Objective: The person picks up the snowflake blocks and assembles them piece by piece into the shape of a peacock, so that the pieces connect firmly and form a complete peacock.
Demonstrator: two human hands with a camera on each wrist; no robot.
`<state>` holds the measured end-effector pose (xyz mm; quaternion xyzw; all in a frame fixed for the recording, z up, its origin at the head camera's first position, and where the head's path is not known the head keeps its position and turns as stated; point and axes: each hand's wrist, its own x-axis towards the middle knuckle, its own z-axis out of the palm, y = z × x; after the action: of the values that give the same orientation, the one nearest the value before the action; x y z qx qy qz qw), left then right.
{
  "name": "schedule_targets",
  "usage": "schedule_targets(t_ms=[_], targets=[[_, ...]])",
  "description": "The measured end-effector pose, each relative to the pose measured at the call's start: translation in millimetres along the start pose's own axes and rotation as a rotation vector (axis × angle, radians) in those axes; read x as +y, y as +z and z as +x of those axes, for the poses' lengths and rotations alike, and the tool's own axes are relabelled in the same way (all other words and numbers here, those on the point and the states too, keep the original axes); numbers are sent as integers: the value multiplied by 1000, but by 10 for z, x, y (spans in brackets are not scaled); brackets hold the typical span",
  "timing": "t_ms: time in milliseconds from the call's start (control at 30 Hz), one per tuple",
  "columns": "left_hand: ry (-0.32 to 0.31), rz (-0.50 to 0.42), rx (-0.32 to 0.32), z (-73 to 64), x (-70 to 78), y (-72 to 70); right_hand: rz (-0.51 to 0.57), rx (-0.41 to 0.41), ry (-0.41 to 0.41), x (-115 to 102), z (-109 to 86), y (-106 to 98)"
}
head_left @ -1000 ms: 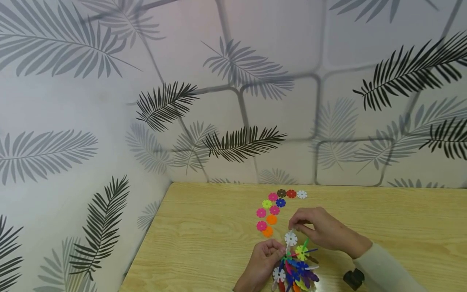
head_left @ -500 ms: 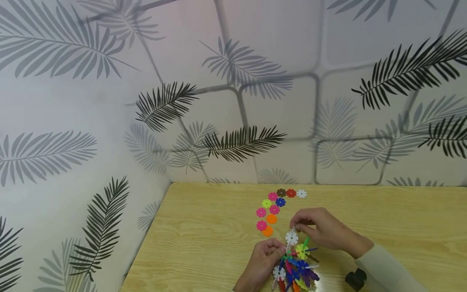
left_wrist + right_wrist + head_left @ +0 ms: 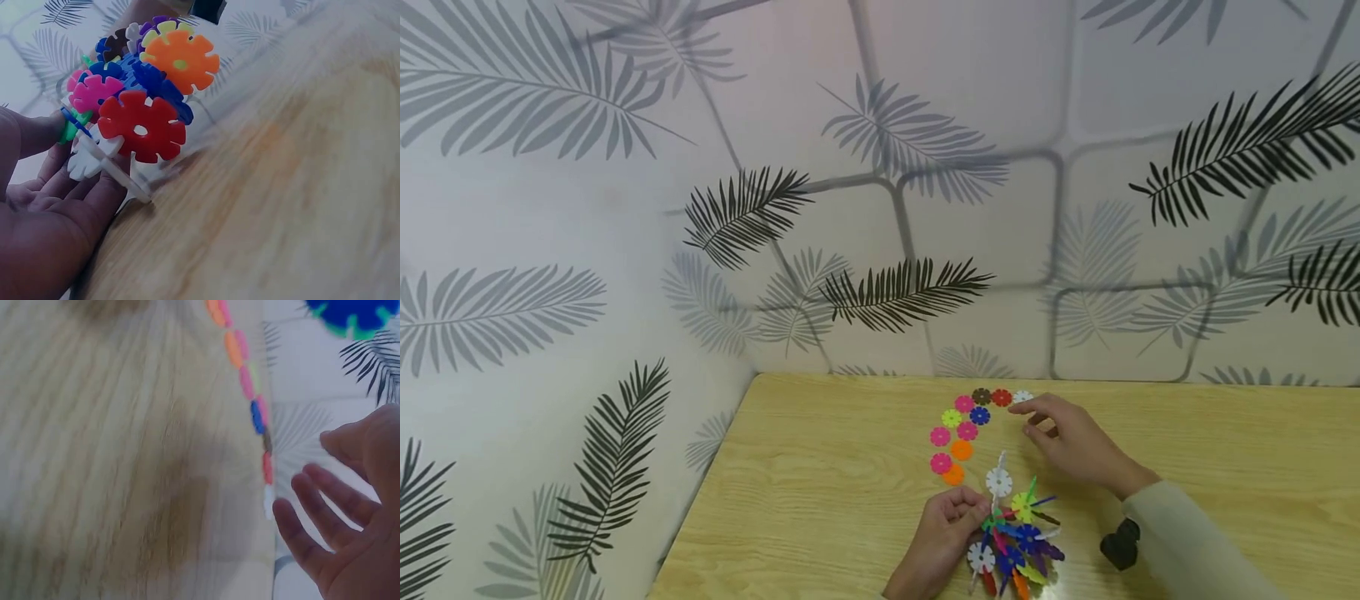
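Observation:
My left hand pinches a cluster of interlocked plastic snowflake discs near the table's front. In the left wrist view, thumb and fingers hold a green disc at its edge, with a red disc and an orange disc farther out. A white disc stands at the cluster's top, and another white piece rises from it edge-on. My right hand is off the cluster, fingers loosely spread and holding nothing. Its fingertips are close to a loose white disc.
Loose discs lie in a curved double row on the wooden table, including red, brown, blue and orange ones. A black object is beside the right sleeve. A leaf-patterned wall borders the table.
My right hand has let go of the white piece atop the cluster and moved away toward the loose white disc. The left hand still holds the cluster in about the same place.

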<state>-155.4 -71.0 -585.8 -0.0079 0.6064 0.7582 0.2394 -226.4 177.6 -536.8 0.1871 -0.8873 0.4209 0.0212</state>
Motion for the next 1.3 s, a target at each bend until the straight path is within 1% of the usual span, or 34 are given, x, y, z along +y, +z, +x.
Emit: schedule_targets(t_ms=[133, 233, 333, 467, 567, 767, 867, 967, 1100, 1200, 1300], targets=[[-18, -5, 8, -4, -7, -3, -96, 16, 31, 111, 87, 57], [-25, 3, 14, -5, -12, -5, -125, 4, 68, 183, 152, 94], [-25, 1, 13, -3, -8, -4, -140, 4, 104, 225, 217, 120], [-21, -11, -10, -3, -6, 2, -178, 19, 128, 247, 274, 126], [-23, -10, -23, -3, -13, 7, -198, 11, 155, 254, 287, 118], [-23, 2, -32, 14, -26, 6, -201, 18, 255, 289, 293, 88], [-21, 6, -38, 19, -24, 6, -208, 24, 265, 313, 298, 47], [-21, 6, -39, 16, -21, 8, -201, -4, 283, 318, 295, -3], [-19, 13, -40, 11, -19, 4, -190, -65, 314, 319, 277, -52], [-20, 18, -37, 15, -9, -2, -183, -109, 322, 311, 272, -69], [-24, 21, -28, 17, -6, -6, -176, -136, 339, 308, 266, -60]])
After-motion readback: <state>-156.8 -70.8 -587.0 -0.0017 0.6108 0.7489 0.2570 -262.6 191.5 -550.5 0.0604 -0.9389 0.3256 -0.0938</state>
